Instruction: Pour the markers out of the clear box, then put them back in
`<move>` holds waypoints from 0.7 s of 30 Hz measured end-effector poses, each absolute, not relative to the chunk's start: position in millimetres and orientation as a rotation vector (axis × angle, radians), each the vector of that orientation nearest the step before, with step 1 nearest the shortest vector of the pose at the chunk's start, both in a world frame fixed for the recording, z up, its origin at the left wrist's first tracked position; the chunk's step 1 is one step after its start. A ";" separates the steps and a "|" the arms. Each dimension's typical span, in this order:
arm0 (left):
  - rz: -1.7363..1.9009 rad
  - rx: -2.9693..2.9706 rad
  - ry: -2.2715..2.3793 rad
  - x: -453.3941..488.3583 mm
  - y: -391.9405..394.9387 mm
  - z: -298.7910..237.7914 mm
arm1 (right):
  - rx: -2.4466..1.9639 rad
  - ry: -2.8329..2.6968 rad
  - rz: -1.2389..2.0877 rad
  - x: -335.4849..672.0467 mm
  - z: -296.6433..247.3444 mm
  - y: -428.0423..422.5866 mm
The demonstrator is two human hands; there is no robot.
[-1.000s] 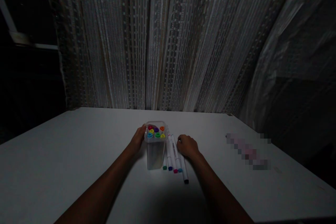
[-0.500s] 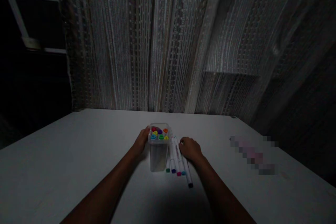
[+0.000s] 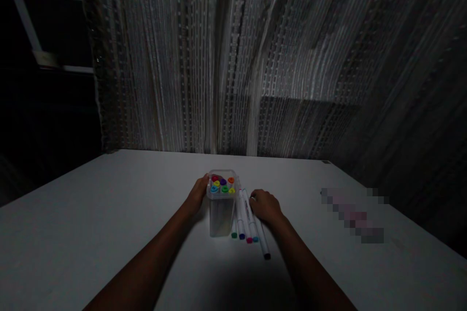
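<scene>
Upright near the middle of the tabletop (image 3: pixel 120 194), the clear container (image 3: pixel 221 221) points straight up, its long axis vertical, with coloured marker ends (image 3: pixel 223 182) showing at the top. Just right of it, loose markers (image 3: pixel 245 216) lie roughly along the line to the tabletop's far edge, coloured ends away from that edge; the black-ended marker (image 3: pixel 262 236) slants most. The left grip (image 3: pixel 197 195) curls round the container's left side, partly hidden behind it. The right grip (image 3: pixel 266 205) is closed over the black-ended marker's far end.
</scene>
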State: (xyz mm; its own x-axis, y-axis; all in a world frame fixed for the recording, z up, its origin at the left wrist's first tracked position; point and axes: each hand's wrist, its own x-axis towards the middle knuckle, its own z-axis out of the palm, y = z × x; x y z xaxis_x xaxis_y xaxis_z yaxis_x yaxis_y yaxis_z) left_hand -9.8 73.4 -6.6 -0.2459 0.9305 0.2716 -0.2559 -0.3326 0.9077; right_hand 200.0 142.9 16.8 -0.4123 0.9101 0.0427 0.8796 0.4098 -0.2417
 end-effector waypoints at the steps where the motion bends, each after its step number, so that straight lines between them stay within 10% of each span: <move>1: 1.732 1.101 0.958 -8.9 73.0 -6.7 | -1.597 -2.497 0.274 200.4 18.0 142.1; 13: 1.804 1.307 0.875 0.3 70.2 7.5 | -1.405 -2.315 0.360 207.9 30.4 147.1; 21: 1.561 1.397 0.668 -2.0 54.7 25.7 | -0.739 -1.760 0.556 230.5 137.0 126.2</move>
State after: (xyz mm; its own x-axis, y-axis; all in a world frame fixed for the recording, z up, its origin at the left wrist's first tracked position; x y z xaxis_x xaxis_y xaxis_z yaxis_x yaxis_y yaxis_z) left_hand -2.0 54.7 25.7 0.0530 0.8809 0.4704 -0.2684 -0.4411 0.8564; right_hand 230.5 126.2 137.0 -0.2114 0.7178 0.6634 0.2070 0.6962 -0.6874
